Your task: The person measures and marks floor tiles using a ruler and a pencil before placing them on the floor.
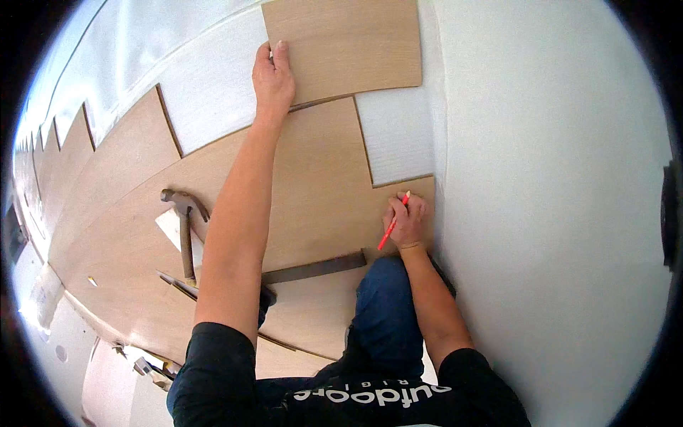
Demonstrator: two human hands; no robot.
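My left hand (274, 85) grips the left edge of a loose light-wood floor plank (348, 46), thumb on top. The plank lies at the far end, its right end close to the wall and its near edge by the laid floor planks (313, 171). My right hand (409, 222) rests on the laid floor beside the wall, fingers curled round a red pencil (386, 233). Just beyond that hand, a gap in the planks shows white foam underlay (398, 135).
A white wall (548, 185) rises on the right. On the floor lie a claw hammer (186, 245), a white block (171, 226) partly under it, a dark flat metal bar (316, 267) and thin wood strips (178, 286). Stepped plank ends (169, 121) border underlay at the far left.
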